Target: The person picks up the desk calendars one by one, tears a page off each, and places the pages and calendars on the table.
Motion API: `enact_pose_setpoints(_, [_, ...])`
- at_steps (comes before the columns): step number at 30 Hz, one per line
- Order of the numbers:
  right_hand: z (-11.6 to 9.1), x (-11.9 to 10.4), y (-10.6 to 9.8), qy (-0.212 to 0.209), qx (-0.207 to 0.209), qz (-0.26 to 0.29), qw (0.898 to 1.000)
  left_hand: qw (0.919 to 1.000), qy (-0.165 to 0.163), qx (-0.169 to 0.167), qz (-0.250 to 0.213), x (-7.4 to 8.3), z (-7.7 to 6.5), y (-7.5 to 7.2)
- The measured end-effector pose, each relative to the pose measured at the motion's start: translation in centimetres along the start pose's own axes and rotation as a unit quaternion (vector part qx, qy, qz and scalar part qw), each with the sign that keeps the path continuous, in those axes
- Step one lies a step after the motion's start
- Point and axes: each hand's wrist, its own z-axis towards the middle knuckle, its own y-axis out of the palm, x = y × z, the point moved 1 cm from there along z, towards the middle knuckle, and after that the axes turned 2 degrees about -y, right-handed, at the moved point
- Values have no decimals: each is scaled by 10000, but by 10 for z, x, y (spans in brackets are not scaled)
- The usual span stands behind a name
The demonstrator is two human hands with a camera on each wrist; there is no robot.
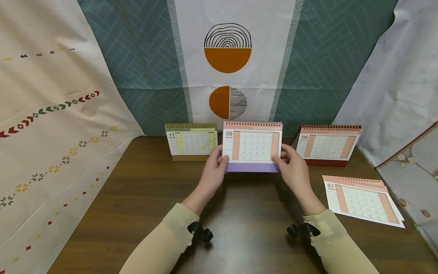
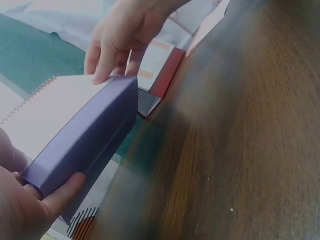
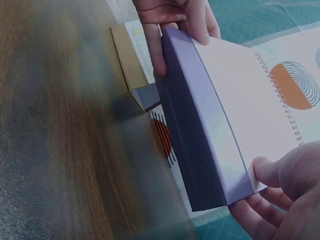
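Observation:
A purple desk calendar (image 1: 252, 167) with a spiral top shows page 08 in the head view, held up off the table between both hands. My left hand (image 1: 215, 167) grips its left side, thumb on the page front and fingers behind. On the opposite side my right hand (image 1: 293, 167) pinches the edge the same way. Both wrist views show the purple base (image 2: 85, 135) from below, its underside dark, with the left hand (image 2: 30, 200) near one lower corner and the right thumb (image 3: 267, 172) pressing the page.
A green calendar (image 1: 191, 141) on page 11 stands back left on the wooden table (image 1: 143, 213). Back right stands a red calendar (image 1: 326, 144) on page 08. Loose calendar sheets (image 1: 364, 201) topped by page 07 lie at the right. Patterned cloth (image 1: 137, 57) hangs behind.

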Motion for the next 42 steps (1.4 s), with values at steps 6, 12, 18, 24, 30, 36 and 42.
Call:
enact_pose_setpoints(6, [1, 0, 2, -1, 66, -199, 9998, 9996, -26, 115, 263, -2, 6, 2])
enact_pose_setpoints(12, [3, 0, 4, -49, 183, -337, 9993, 9979, -30, 229, 602, -3, 12, 5])
enact_pose_setpoints(18, [4, 2, 6, -20, 280, -381, 9989, 9936, -24, 374, 1065, -5, 18, 8])
enact_pose_setpoints(24, [6, 7, 7, -119, 416, -534, 9976, 9858, 39, 542, 1586, -5, 22, 12])
enact_pose_setpoints(30, [8, 12, 9, -183, 452, -699, 9964, 9785, -54, 593, 1976, -10, 28, 15])
enact_pose_setpoints(36, [11, 19, 14, -184, 422, -843, 9954, 9749, -23, 541, 2158, -24, 38, 15])
enact_pose_setpoints(42, [15, 24, 18, -234, 413, -1011, 9937, 9665, 142, 537, 2505, -57, 60, 13])
